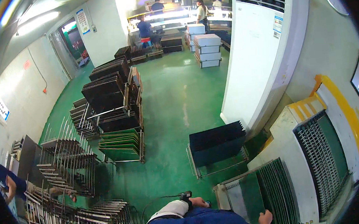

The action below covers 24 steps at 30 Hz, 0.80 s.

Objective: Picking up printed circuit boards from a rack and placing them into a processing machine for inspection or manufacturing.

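In front of me at the lower right, a rack [224, 186] holds several thin green panels standing on edge. My right hand [265, 219] is closed at the edge of the nearest wide green panel [250, 192], fingers curled and the thumb side up. My left hand [198, 202] is low in front of my body, left of the rack. Something small and dark lies at its fingertips, too small to name, and its fingers are mostly hidden. A black device [186, 195] with a cable is strapped at my left wrist, below a white sleeve [169, 210].
A rack of dark panels [217, 144] stands ahead, beside a tall white cabinet [252, 52]. At right is a machine with a slatted conveyor [319, 156]. Metal racks [68, 165] and stacked dark panels [103, 92] line the left, where another person [10, 182] is. More people work at the back.
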### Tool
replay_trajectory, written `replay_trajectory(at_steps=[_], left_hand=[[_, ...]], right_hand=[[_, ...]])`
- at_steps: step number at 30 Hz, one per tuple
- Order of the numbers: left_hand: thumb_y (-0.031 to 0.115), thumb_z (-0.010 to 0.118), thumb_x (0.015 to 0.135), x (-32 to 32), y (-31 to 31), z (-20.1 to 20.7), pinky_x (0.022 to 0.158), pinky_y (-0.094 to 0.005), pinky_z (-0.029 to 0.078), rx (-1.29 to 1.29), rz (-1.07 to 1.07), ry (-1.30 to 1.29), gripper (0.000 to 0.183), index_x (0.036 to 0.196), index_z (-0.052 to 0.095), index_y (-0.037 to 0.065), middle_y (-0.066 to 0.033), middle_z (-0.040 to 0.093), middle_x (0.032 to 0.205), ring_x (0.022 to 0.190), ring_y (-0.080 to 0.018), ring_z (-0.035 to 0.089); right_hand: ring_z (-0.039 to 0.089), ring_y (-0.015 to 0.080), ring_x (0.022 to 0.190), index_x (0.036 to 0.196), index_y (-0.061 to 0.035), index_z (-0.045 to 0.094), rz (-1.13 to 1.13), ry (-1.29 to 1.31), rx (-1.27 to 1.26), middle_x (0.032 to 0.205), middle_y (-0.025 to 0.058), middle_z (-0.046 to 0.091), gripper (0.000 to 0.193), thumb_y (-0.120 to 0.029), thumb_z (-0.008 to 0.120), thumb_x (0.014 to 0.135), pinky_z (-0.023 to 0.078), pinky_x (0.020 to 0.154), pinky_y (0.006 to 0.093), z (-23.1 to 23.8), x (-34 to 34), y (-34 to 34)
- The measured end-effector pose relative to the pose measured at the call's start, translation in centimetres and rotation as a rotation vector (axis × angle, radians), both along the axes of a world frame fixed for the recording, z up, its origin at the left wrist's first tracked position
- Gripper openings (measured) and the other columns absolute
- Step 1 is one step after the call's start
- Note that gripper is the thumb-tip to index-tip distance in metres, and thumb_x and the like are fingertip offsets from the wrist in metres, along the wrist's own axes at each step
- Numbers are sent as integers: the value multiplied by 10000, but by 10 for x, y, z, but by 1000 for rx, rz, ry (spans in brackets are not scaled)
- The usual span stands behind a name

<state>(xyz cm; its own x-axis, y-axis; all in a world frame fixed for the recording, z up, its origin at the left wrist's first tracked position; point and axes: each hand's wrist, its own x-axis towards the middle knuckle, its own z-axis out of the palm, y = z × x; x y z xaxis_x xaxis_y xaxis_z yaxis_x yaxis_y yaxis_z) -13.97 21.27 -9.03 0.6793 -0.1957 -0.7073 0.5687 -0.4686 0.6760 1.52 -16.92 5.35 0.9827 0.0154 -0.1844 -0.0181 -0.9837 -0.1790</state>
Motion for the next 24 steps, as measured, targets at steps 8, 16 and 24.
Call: replay_trajectory(at_steps=[8, 16, 24], left_hand=[[532, 656, 640, 5, 16, -14, 624, -348, 444, -83, 51, -52, 536, 868, 656, 47, -84, 625, 781, 721, -202, 574], [542, 644, 638, 0, 36, -69, 572, -369, 433, 27, 20, 121, 511, 792, 652, 55, -96, 609, 722, 639, -212, 557], [317, 606, 741, -2, 38, -82, 621, -345, 450, 146, -236, 44, 232, 803, 654, 98, -57, 626, 826, 719, -197, 572]], right_hand=[[538, 375, 820, 846, 20, 578, 29, -116, -35, 800, 219, 565, 239, -110, 644, 658, 426, 688, 433, 64, 9, -3], [548, 342, 922, 1037, -42, 571, 64, -15, -46, 971, 210, 580, 416, -342, 605, 752, 420, 796, 409, 190, 19, -15], [542, 247, 835, 1062, -27, 509, -588, -295, 954, 948, 104, 552, 390, -144, 625, 708, 451, 676, 361, 167, 30, -116]])
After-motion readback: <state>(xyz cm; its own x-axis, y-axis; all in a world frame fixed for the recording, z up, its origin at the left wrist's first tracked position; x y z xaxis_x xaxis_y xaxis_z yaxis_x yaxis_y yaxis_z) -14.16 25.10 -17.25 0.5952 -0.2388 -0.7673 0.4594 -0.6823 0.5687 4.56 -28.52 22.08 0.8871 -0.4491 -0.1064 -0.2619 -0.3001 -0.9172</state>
